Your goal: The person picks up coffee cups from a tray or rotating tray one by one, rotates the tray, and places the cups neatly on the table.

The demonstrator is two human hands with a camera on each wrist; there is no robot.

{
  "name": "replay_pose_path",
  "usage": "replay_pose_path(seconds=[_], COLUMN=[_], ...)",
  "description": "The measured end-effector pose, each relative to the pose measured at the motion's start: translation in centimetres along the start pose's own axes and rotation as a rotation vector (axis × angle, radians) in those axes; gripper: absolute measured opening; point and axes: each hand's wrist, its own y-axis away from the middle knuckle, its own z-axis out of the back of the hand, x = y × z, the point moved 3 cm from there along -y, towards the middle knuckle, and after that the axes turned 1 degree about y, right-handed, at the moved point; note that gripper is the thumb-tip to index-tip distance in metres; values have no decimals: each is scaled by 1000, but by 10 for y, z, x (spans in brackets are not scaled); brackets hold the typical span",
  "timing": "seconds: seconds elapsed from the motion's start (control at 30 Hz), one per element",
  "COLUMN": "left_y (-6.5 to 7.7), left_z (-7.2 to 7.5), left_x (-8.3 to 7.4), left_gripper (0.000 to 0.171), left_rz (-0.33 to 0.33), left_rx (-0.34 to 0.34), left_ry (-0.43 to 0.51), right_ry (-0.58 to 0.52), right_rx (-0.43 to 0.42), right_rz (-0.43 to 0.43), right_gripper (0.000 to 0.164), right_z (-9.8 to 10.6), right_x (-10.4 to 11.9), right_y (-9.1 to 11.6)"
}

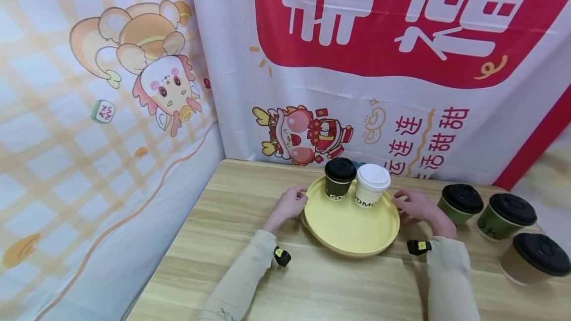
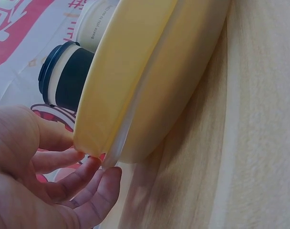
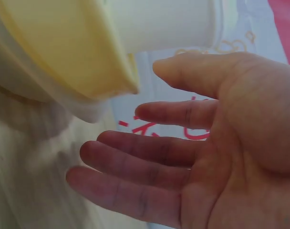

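A round yellow tray (image 1: 352, 232) sits above the wooden table on a lower rounded base (image 2: 183, 95). Near its back edge stand a black-lidded dark paper cup (image 1: 337, 185) and a white-lidded white paper cup (image 1: 369, 192), both upright. At the tray's left edge, my left hand (image 1: 292, 203) pinches the rim, thumb on the upper side and fingers curled at the lower lip. On the opposite side my right hand (image 1: 419, 207) has its fingers nearly straight; in the right wrist view, that hand (image 3: 202, 138) is a little apart from the rim, holding nothing.
Several black-lidded cups stand to the right: a green cup (image 1: 457, 209), another green cup (image 1: 499, 222) and a brown cup (image 1: 524, 264). Printed cloth (image 1: 232, 88) hangs behind the wooden table (image 1: 187, 261), with a cloth-covered wall (image 1: 89, 177) at left.
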Motion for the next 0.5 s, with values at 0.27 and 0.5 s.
replay_pose_path(seconds=[0.27,0.5], left_y=[0,-1], left_z=[-1,-1], left_x=[0,5], left_gripper=[36,36], left_rz=[-7,-9], left_rx=[4,-11], left_ry=[-2,11], right_ry=[-54,-92], right_rx=[-9,-4], right_rz=[-14,-8], right_gripper=[53,52], right_z=[-11,-14], right_x=[-3,-5], right_y=[-6,-9])
